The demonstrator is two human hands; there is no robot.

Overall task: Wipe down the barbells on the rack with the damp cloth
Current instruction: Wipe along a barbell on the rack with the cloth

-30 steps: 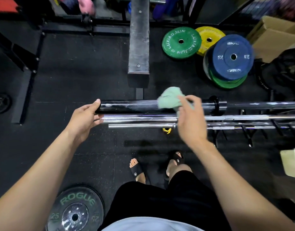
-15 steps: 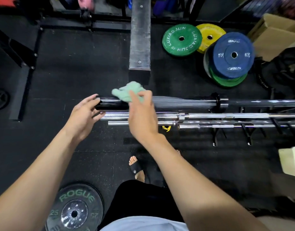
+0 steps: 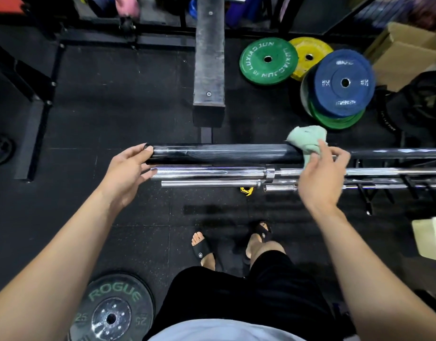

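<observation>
A black barbell sleeve lies horizontally on top of the rack, streaked with wet marks. Below it lie a chrome barbell and a thinner chrome bar. My left hand cups the left end of the black sleeve, thumb on the end face. My right hand holds a pale green cloth and presses it over the black sleeve at its right end, by the collar.
Green, yellow and blue plates lie on the black floor beyond the rack. A grey bench runs away from me. A Rogue plate lies near my feet. Cardboard boxes stand at right.
My right hand slid the cloth along the black sleeve, first left to near my left hand, then back right to the collar end. My left hand stayed at the sleeve's left end.
</observation>
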